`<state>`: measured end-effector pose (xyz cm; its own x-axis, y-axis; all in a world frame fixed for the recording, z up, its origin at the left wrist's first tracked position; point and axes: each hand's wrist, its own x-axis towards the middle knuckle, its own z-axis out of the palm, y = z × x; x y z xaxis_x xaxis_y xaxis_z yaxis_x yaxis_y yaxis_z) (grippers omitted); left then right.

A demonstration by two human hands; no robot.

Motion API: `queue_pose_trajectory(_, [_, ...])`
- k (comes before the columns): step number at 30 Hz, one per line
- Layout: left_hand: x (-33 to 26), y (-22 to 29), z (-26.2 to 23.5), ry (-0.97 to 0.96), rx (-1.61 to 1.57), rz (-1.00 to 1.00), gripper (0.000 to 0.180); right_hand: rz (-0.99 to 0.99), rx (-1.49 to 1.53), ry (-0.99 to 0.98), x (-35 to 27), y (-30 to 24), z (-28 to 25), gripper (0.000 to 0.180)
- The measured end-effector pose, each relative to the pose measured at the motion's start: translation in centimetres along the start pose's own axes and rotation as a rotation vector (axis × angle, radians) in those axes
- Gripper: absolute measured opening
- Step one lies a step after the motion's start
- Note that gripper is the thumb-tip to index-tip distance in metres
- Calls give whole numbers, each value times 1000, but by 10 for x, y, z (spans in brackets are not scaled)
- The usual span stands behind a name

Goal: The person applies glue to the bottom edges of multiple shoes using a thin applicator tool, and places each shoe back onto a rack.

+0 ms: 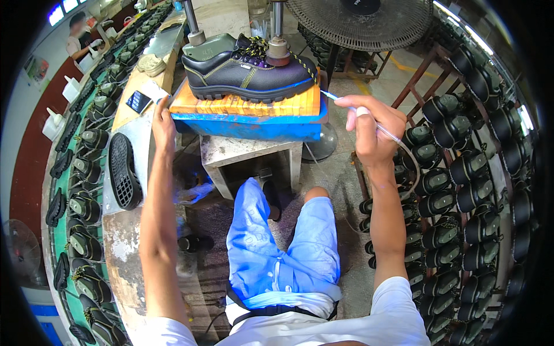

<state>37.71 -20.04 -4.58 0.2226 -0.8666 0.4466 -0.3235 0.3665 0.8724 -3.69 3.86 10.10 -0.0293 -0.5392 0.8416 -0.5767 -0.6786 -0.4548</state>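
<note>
A black lace-up work shoe with a chunky sole lies on an orange-yellow pad, its toe to the right. The pad rests in a blue tray. Inside the shoe's collar is a green last, and two metal press rods come down onto the last and the laced front. Closed around a thin pen-like tube with a hose trailing from it, my right hand points its tip at the pad's right end by the toe. My left hand is beside the tray's left end, fingers stretched upward, seemingly holding nothing.
A loose black sole and a phone lie on the left bench. Past it, a green conveyor carries several shoes. Racks of shoes fill the right. A large fan stands behind; another person is far left.
</note>
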Motion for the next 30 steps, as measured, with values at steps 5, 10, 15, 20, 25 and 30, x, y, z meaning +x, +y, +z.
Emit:
queue_pose_trajectory(5, [-105, 41, 8, 237, -72, 30, 36, 508, 396, -201, -20, -4, 40, 38])
queue_pose_trajectory(10, [-227, 129, 17, -96, -50, -85, 28, 176, -41, -152, -38, 30, 103, 22])
queue_pose_trajectory(15, [-141, 166, 34, -78, 272, 560, 25, 304, -206, -183, -18, 29, 112, 69])
queue_pose_trajectory(20, [12, 188, 56, -384, 607, 696, 98, 336, -243, -95, 4, 73, 134, 91])
queue_pose_trajectory(25, [26, 222, 76, -730, 215, 341, 93, 318, -37, -233, 22, 138, 128, 97])
queue_pose_trajectory(30, [-17, 211, 61, -319, 197, 555, 90, 298, -15, -248, 27, 135, 135, 101])
